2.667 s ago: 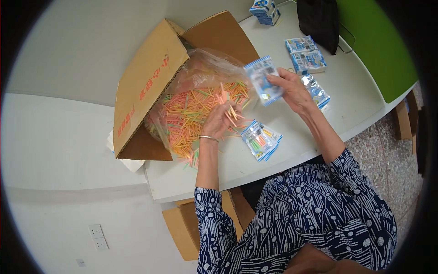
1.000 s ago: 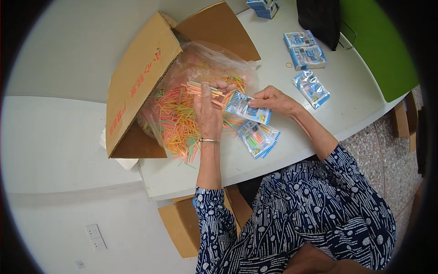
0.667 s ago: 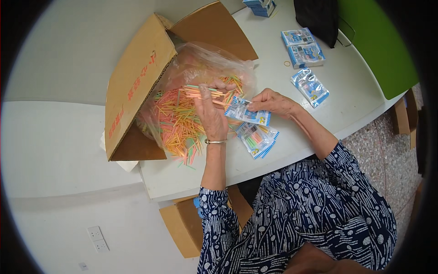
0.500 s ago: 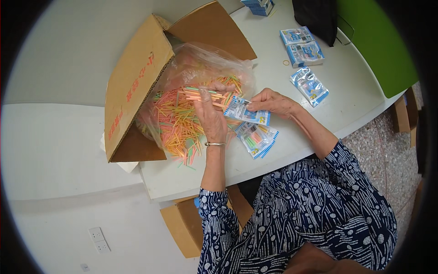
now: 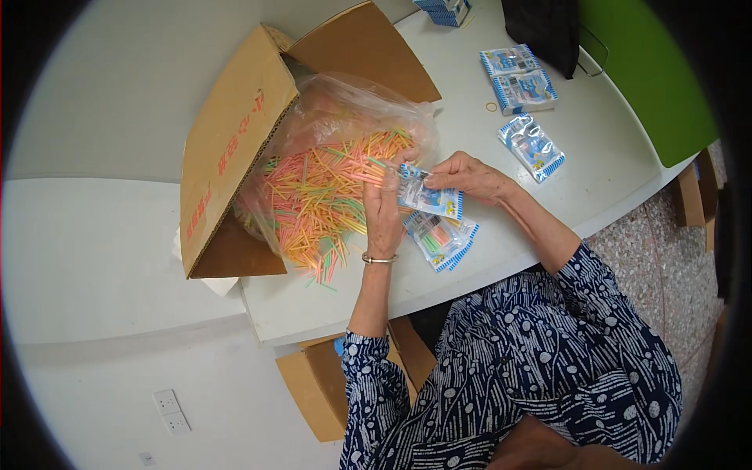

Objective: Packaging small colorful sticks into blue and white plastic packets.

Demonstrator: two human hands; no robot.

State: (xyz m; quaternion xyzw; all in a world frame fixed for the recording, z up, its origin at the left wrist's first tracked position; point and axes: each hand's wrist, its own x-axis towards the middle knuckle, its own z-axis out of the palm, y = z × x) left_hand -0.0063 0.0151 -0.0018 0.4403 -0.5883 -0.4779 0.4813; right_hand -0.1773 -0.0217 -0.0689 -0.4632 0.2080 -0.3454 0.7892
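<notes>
My left hand point(image 5: 382, 213) is closed round a small bundle of thin pastel sticks point(image 5: 366, 172), pink, orange and green. The bundle's right end meets the mouth of a blue-and-white plastic packet point(image 5: 432, 196); how far the sticks reach inside is hidden by my fingers. My right hand point(image 5: 470, 178) pinches that packet by its upper right part. Just below, more packets point(image 5: 440, 239) lie overlapping on the table, with coloured sticks showing through the clear film. A big heap of the same sticks point(image 5: 313, 200) spreads left of my left hand, spilling from a clear plastic bag point(image 5: 345, 102).
An open cardboard box point(image 5: 235, 157) lies on its side round the bag on the white table point(image 5: 313, 313). Stacked packets point(image 5: 523, 82), a single packet point(image 5: 533, 149), a rubber band point(image 5: 491, 107) and a black bag point(image 5: 544, 35) are at the right. Another box point(image 5: 321, 384) stands below the table edge.
My left hand has moved right with the sticks, bringing them up to the packet's mouth. My right hand has stayed nearly still, holding the packet.
</notes>
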